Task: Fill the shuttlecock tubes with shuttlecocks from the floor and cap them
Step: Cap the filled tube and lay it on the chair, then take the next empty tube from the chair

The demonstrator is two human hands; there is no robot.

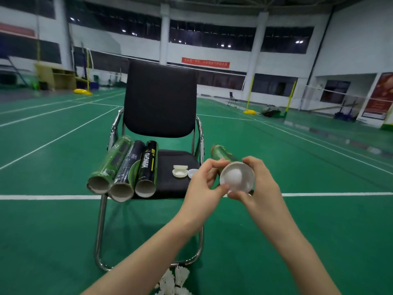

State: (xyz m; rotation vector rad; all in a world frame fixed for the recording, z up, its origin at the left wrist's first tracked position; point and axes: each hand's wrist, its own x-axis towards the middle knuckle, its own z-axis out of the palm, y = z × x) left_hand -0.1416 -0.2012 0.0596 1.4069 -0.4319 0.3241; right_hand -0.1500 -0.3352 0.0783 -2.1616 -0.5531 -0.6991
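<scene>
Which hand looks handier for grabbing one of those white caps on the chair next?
Probably the left hand: it sits right beside the white caps on the chair. The right hand is farther away and grips the tube.

Three tubes (125, 169) crowd seat's left, caps (180, 171) mid-seat, green floor (319, 220) open around

Dim indoor hall, lit by small ceiling lamps reflected in dark upper windows (212, 37). Wide-angle lens bends pillars (164, 35) at the edges; the left side is smeared with blur.
</scene>
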